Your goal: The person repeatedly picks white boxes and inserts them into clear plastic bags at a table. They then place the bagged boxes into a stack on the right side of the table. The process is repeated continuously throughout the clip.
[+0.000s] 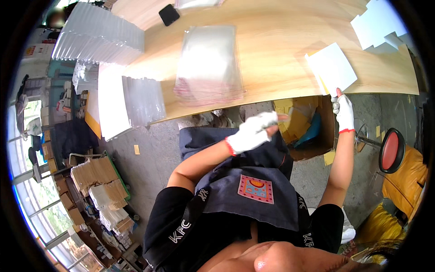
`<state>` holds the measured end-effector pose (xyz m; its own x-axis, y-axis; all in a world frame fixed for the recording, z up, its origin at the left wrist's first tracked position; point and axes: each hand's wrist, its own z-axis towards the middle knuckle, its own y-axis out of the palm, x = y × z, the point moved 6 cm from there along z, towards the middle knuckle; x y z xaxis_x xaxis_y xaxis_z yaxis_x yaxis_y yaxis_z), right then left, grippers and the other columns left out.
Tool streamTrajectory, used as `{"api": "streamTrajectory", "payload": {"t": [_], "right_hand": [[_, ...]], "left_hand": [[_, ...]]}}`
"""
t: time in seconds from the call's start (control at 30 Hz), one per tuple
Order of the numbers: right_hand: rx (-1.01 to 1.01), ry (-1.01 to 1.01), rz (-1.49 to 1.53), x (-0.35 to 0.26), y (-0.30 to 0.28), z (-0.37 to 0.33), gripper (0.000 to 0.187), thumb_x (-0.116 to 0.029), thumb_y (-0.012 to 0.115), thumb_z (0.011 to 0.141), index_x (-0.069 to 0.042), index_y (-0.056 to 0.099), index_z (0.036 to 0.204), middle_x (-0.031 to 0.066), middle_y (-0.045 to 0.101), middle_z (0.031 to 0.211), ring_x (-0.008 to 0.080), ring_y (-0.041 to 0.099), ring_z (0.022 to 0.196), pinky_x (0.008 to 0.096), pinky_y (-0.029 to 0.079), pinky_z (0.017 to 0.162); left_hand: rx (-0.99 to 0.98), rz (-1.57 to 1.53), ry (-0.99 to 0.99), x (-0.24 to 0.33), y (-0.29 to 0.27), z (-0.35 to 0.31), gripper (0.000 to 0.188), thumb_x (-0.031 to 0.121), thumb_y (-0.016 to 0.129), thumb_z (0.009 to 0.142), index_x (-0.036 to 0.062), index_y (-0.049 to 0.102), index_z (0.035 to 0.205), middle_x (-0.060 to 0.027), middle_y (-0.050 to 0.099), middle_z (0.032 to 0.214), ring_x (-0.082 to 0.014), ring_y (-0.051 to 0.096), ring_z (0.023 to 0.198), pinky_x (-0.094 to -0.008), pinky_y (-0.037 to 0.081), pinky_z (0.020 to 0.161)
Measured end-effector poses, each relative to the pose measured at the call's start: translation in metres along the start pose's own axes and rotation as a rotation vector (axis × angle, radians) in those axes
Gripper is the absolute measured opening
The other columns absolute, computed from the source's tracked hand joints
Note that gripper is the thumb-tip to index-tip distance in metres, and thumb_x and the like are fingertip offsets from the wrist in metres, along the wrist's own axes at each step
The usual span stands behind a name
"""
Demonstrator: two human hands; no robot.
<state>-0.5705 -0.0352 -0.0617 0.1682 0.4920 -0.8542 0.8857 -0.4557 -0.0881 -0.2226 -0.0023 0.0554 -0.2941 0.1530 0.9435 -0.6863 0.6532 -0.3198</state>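
My right hand point(344, 113), in a white glove with bare fingertips, is at the table's front edge. Its fingers are curled, and a fingertip presses the near corner of a white card point(335, 69); the underside of the grip is hidden. A yellowish strip shows along the card's left side. In front of my apron, my left hand point(254, 131) is in the air, gloved the same way, slightly blurred and holding nothing, with finger and thumb apart. Clear plastic bags point(208, 63) with pinkish edges lie in a pile on the table between the hands' far sides.
Stacks of clear-wrapped packs point(102, 34) stand at the table's left, with a smaller row point(144, 99) nearer me. A black phone point(169, 15) lies far back. White sheets point(378, 25) sit far right. Below the edge is a cardboard box point(324, 131) with yellow scraps; a red-topped stool point(392, 150) stands right.
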Motion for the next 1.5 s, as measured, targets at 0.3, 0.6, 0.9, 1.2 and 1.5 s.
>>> {"api": "streamTrajectory", "payload": {"t": [0.3,0.6,0.9,1.2,1.5], "right_hand": [[-0.357,0.209,0.414,0.057,0.019,-0.024,0.030,-0.036,0.061,0.085,-0.009,0.058,0.096,0.0080,0.063,0.072,0.0167,0.058,0.053,0.0287,0.050,0.043],[-0.028,-0.175,0.454,0.000,0.000,-0.038,0.032,-0.022,0.062,0.085,-0.009,0.052,0.113,0.0056,0.062,0.083,0.0144,0.063,0.062,0.0217,0.050,0.041],[-0.452,-0.302,0.499,-0.035,0.084,-0.143,0.068,-0.023,0.069,0.074,-0.001,0.038,0.130,0.0081,0.056,0.111,0.0176,0.059,0.097,0.0292,0.054,0.070],[-0.759,0.008,0.423,0.048,0.225,-0.207,0.066,-0.007,0.060,0.072,0.001,0.035,0.132,0.0119,0.056,0.113,0.0201,0.056,0.100,0.0307,0.046,0.085],[-0.731,0.002,0.389,0.052,0.250,-0.212,0.064,-0.020,0.064,0.074,-0.003,0.036,0.130,0.0072,0.060,0.086,0.0146,0.061,0.054,0.0219,0.046,0.033]], "left_hand": [[0.185,1.099,-0.005,-0.088,-0.153,-0.054,0.047,0.018,0.057,0.073,0.0116,0.054,0.119,-0.0126,0.045,0.130,-0.0341,0.035,0.123,-0.0463,0.027,0.104],[0.238,1.130,-0.133,-0.075,-0.131,-0.030,0.038,0.011,0.064,0.063,0.0111,0.053,0.099,-0.0094,0.052,0.102,-0.0294,0.051,0.097,-0.0411,0.041,0.084],[0.164,1.093,-0.021,-0.078,-0.143,-0.037,0.036,0.008,0.063,0.065,0.0108,0.053,0.100,-0.0078,0.052,0.100,-0.0274,0.054,0.092,-0.0379,0.047,0.078],[0.324,1.042,0.108,-0.096,-0.148,-0.040,0.013,0.008,0.055,0.074,0.0077,0.058,0.087,-0.0064,0.057,0.096,-0.0265,0.055,0.087,-0.0368,0.047,0.077],[0.465,0.809,0.154,-0.103,-0.150,-0.062,0.027,0.002,0.053,0.076,0.0066,0.061,0.101,-0.0082,0.058,0.105,-0.0272,0.054,0.099,-0.0355,0.045,0.085]]}}
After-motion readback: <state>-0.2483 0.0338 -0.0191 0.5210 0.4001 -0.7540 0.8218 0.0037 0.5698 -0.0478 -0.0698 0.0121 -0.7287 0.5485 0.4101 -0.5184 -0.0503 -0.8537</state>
